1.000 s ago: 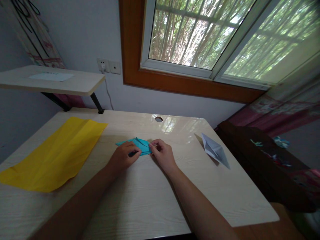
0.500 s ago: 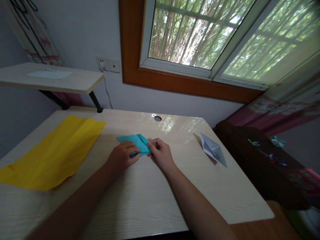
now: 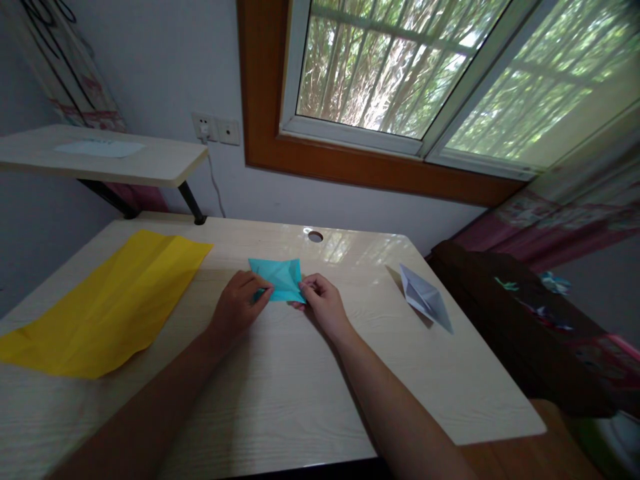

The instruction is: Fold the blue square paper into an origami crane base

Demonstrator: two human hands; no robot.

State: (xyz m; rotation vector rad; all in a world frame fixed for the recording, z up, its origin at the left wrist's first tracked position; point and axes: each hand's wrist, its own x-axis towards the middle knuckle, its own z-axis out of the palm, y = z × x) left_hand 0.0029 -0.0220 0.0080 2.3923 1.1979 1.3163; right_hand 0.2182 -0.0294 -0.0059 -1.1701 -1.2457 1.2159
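Note:
A piece of folded turquoise paper (image 3: 280, 277), roughly rectangular with creases across it, is held a little above or on the desk; I cannot tell which. My left hand (image 3: 243, 297) pinches its lower left edge between thumb and fingers. On the other side, my right hand (image 3: 323, 300) grips the lower right corner, thumb on top and the other fingers partly hidden. Farther right on the desk stands a folded white paper shape (image 3: 426, 298) with pointed ends. A large yellow paper sheet (image 3: 107, 307) lies to the left, slightly wavy.
The pale wooden desk (image 3: 300, 393) has a cable hole (image 3: 315, 237) near its back edge. A raised shelf (image 3: 165, 163) on black legs carries a white paper (image 3: 100, 148). Beyond the desk's right edge is a dark wooden cabinet (image 3: 480, 287) with small items on it.
The turquoise paper has shifted from a slanted, pointed outline to a flatter, near-rectangular one facing me. My left hand has moved slightly left; the right hand stays almost in place.

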